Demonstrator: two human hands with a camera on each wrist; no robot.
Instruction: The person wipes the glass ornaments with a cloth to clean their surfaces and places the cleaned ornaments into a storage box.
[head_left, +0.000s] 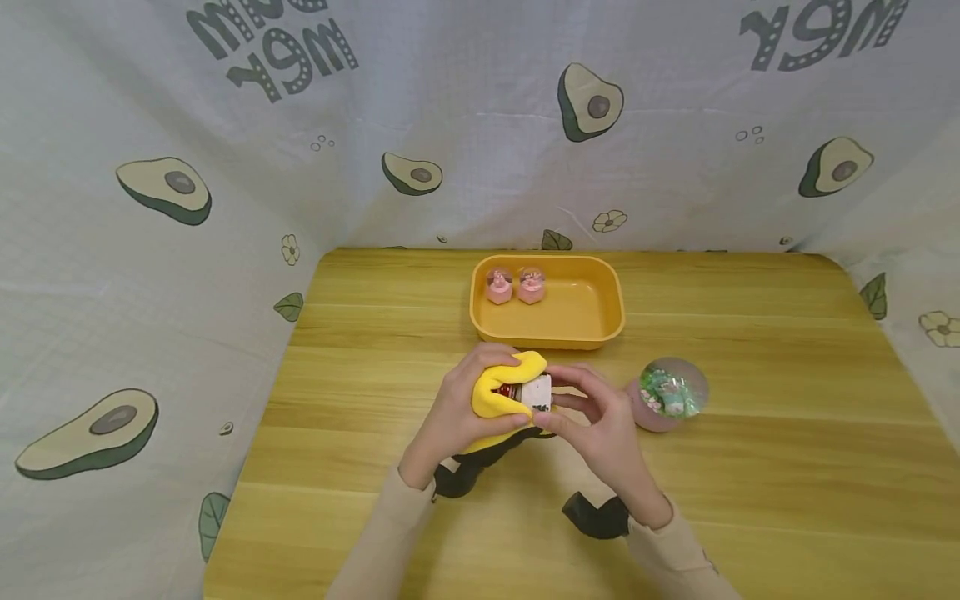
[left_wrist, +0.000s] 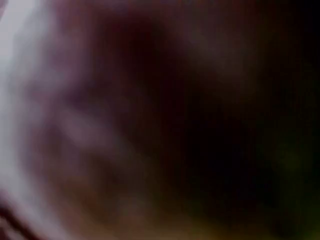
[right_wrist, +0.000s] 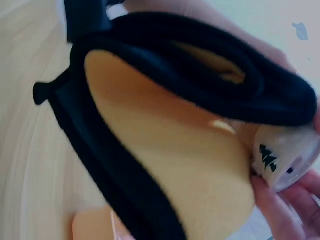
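A soft yellow cloth piece with black edging (head_left: 491, 400) is wrapped around a small ornament with a white base (head_left: 536, 393), which looks like a snow globe with red inside. My left hand (head_left: 459, 402) grips the yellow cloth from the left, fingers over its top and thumb below. From the other side my right hand (head_left: 603, 421) pinches the white base between thumb and fingers. In the right wrist view, a dark green tree print (right_wrist: 268, 158) shows on that base, beside the cloth's black border (right_wrist: 165, 80). The left wrist view is dark and blurred.
Behind the hands stands a yellow tray (head_left: 585, 337) holding two small pink snow globes, (head_left: 499, 287) one beside the other at its left end. A larger pink-based snow globe (head_left: 667, 393) is right of my right hand. An avocado-print curtain (head_left: 487, 125) hangs behind the wooden table (head_left: 787, 417).
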